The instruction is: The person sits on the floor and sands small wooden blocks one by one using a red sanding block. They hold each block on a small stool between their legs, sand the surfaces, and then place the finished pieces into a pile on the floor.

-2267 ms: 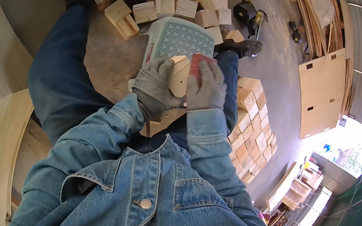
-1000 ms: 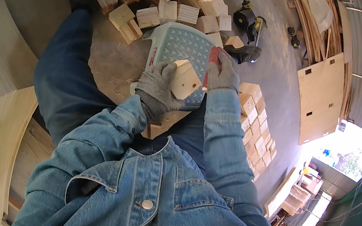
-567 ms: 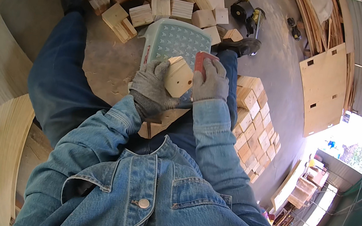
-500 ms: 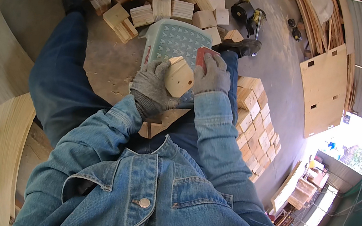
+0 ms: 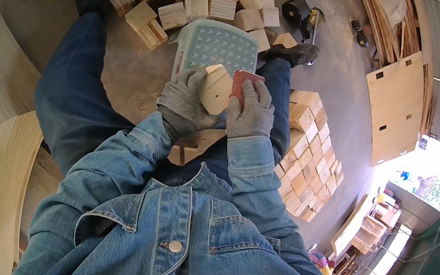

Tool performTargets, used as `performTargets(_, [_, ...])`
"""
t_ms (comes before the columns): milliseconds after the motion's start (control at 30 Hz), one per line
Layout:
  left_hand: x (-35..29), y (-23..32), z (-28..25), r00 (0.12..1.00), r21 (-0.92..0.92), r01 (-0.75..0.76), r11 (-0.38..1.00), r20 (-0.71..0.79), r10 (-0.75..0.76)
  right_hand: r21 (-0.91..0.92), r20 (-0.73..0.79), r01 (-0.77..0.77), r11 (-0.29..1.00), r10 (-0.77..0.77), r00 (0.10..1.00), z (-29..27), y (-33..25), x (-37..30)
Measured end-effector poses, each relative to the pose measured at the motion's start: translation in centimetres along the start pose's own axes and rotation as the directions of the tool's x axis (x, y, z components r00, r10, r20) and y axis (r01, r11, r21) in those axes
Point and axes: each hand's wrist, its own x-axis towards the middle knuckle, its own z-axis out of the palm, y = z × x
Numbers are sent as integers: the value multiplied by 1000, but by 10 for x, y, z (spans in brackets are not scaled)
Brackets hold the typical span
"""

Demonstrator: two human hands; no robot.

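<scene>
My left hand [image 5: 182, 98], in a grey knit glove, grips a pale plywood block [image 5: 216, 93] with cut corners and a small dark hole in its face. The block is held above a pale green plastic stool [image 5: 223, 37] with a raised pattern on its top. My right hand [image 5: 251, 115], gloved the same way, is closed around a flat red sanding block [image 5: 240, 85]. The red block is close by the right edge of the wooden one; whether they touch I cannot tell.
Beyond the stool lies a loose heap of plywood blocks [image 5: 196, 6]. Neatly stacked blocks [image 5: 310, 159] stand right of my leg. A black and yellow power tool [image 5: 296, 11] rests on the floor near my right shoe. Large boards [image 5: 7, 159] curve along the left.
My right hand has come down and slightly toward me with the red sanding block, which now sits lower beside the wooden block. The left hand has barely shifted.
</scene>
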Motion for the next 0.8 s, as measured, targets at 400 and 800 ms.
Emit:
performTargets(400, [1,6,-9,998,15,32,999,58,-33,-12,134,-152,988,152,979,5,29,75])
performTargets(800, [0,-3,0,999,5,-35,999,-6,35,212,-22,-9,977,14,1000,12,22,5])
